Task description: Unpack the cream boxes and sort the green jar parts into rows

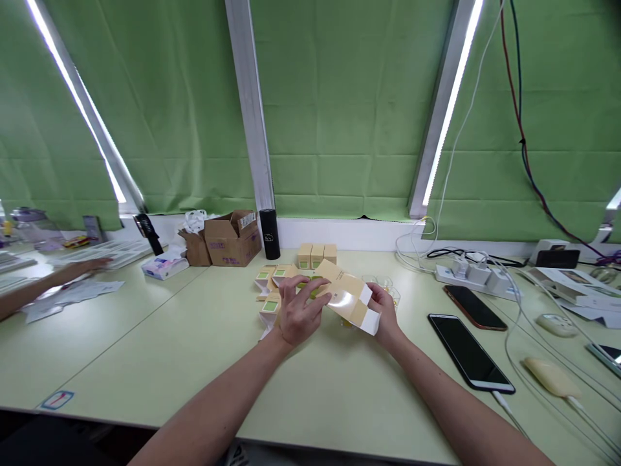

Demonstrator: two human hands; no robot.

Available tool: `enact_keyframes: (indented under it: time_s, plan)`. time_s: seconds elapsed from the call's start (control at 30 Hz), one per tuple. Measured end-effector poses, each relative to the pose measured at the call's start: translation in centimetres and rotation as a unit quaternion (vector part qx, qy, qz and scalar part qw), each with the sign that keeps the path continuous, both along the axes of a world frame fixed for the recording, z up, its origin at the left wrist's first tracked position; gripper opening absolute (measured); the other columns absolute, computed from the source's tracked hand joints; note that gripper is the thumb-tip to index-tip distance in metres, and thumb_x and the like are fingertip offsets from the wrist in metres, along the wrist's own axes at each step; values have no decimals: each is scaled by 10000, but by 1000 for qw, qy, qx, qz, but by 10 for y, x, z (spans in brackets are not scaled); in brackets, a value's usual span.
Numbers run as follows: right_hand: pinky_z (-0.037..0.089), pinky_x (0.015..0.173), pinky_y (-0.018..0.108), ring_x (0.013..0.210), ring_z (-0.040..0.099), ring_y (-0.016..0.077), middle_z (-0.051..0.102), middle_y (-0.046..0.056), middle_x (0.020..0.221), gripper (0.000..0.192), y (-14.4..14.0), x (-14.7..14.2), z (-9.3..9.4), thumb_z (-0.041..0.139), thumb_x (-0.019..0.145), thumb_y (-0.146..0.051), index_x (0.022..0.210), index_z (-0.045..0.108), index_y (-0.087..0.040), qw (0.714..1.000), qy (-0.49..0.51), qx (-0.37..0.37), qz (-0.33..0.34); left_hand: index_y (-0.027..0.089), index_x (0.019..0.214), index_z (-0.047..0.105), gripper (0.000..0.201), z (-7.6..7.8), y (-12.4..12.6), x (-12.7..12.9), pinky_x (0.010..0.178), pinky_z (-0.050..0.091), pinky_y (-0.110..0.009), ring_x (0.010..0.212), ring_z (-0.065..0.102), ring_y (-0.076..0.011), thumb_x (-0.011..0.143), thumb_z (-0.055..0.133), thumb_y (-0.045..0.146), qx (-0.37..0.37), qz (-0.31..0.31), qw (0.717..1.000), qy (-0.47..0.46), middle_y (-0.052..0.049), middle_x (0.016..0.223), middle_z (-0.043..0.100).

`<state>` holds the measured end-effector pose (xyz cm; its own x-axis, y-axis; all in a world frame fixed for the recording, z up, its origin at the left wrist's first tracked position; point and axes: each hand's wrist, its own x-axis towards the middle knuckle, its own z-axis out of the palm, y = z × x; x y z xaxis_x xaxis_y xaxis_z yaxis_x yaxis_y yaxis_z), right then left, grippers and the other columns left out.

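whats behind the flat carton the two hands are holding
Behind the flat carton, held by the left hand and right hand, stand three assembled small boxes in a row. More flat cartons lie left. The table directly beneath is covered.

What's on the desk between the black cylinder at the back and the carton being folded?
In the head view, three small upright boxes stand between the black cylinder and the carton.

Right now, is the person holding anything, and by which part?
Yes. Both hands hold one flattened tan carton above the table: the left hand grips its left end, the right hand its right end, near the white flap.
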<state>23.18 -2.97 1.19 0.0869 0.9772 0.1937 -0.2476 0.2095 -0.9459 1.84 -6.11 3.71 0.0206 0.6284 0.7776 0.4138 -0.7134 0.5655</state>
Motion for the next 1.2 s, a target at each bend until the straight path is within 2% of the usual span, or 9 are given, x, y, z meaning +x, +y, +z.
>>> enact_keyframes:
  time_s: [0.13,0.23,0.37,0.5,0.63,0.8,0.93,1.07,1.2]
  plan:
    - [498,640,350,742,672,264,751,48,826,366,5,2,-5,811,610,-491,836,685,-232,1000,-11,4,-6,381,803,800,99,0,1,0,1138,176,-641,1085,563,-374,786,795,283,-9,-10,1000,-22,-47,979,799]
    - [463,611,316,686,625,215,722,29,775,357,8,4,-9,783,660,-530,817,684,-225,999,-26,18,-21,376,824,809,112,4,3,2,1117,241,-604,1063,576,-364,793,791,269,32,36,999,-11,-52,901,788]
    - [411,556,285,593,530,155,680,18,716,409,8,6,-10,752,721,-593,858,711,-210,998,-56,17,-23,300,877,811,71,31,2,1,1009,412,-503,1018,600,-323,820,776,325,60,134,989,0,-74,908,783]
    - [424,558,287,593,529,150,692,27,735,481,6,7,-8,764,716,-659,875,725,-207,998,-58,15,-24,200,863,778,264,69,-4,-24,682,488,-338,709,621,-210,809,766,457,-77,175,980,-47,-67,844,762]
    - [418,565,294,578,513,148,681,18,719,515,6,6,-7,765,693,-695,862,718,-211,998,-58,12,-21,154,812,746,393,87,-13,-81,589,467,-280,623,632,-178,690,835,517,-190,151,966,-87,-60,758,756]
    - [400,561,299,574,501,151,673,15,722,498,6,5,-9,762,697,-684,862,714,-217,998,-63,9,-16,148,700,724,481,79,-29,-160,568,482,-298,538,583,-168,567,880,583,-321,171,927,-87,-51,595,678]
    - [405,571,295,586,505,150,672,18,733,497,8,4,-13,756,720,-674,886,715,-207,997,-70,9,-12,161,720,757,478,62,-44,-203,572,500,-314,559,603,-199,564,882,596,-379,213,900,-36,-64,591,688]
    - [422,593,296,610,516,152,670,20,750,502,10,4,-18,753,739,-672,909,714,-201,997,-71,14,-3,162,715,758,472,44,-50,-216,578,494,-316,567,616,-218,595,861,607,-427,203,881,13,-74,576,693]
    - [423,592,295,607,510,150,663,18,745,510,10,4,-18,753,738,-679,906,711,-199,997,-75,13,0,168,748,722,501,32,-49,-205,571,481,-308,556,625,-226,528,900,581,-439,199,876,19,-53,558,691]
